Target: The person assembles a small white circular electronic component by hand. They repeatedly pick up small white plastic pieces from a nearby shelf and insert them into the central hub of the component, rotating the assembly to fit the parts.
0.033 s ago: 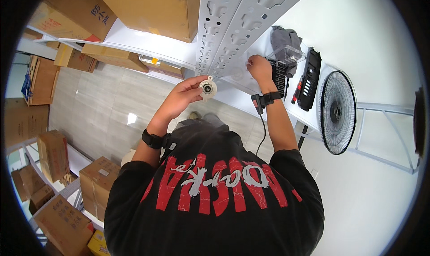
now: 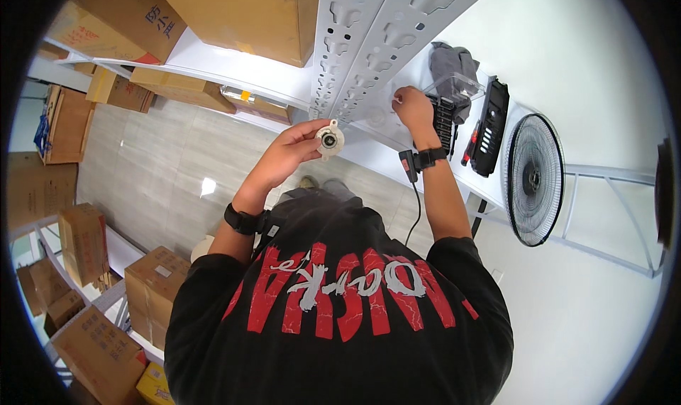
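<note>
My left hand pinches a small round cream-coloured part by its edge, in front of the shelf post. This part has a dark ring at its centre and a small holed tab on top. Over the white shelf, my right hand is closed, thumb and fingertips together. Whatever those fingertips hold, if anything, is too small to make out. Just beside the right hand lies a black tray of slim bits, partly hidden by the wrist. A black case with a red tool lies further right.
A grey perforated metal post rises ahead between my hands. Grey cloth and a clear plastic box sit behind the bit tray. A round black wire fan grille stands at the right. Cardboard boxes fill shelves on the left.
</note>
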A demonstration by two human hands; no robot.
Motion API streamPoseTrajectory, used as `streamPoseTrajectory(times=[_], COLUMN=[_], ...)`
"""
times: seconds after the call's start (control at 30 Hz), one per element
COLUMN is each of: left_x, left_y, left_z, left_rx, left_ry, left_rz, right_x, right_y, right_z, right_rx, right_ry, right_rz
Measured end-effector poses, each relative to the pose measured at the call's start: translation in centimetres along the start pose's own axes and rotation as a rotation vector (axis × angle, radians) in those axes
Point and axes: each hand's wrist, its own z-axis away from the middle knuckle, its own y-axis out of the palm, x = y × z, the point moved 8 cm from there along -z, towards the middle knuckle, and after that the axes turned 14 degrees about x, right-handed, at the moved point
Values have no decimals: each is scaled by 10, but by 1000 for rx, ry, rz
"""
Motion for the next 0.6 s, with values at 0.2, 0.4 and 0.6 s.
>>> streamPoseTrajectory(times=[0.2, 0.4, 0.6], left_x=[-12, -27, -31], left_y=[12, 36, 49], left_z=[1, -1, 4], left_rx=[17, 118, 131], left_ry=[30, 154, 184], left_rz=[2, -31, -46], right_x=[96, 172, 182], right_y=[-106, -127, -125], right_z=[75, 122, 126], right_rx=[2, 51, 72], right_ry=[-270, -645, -719], right_rz=[-306, -312, -289])
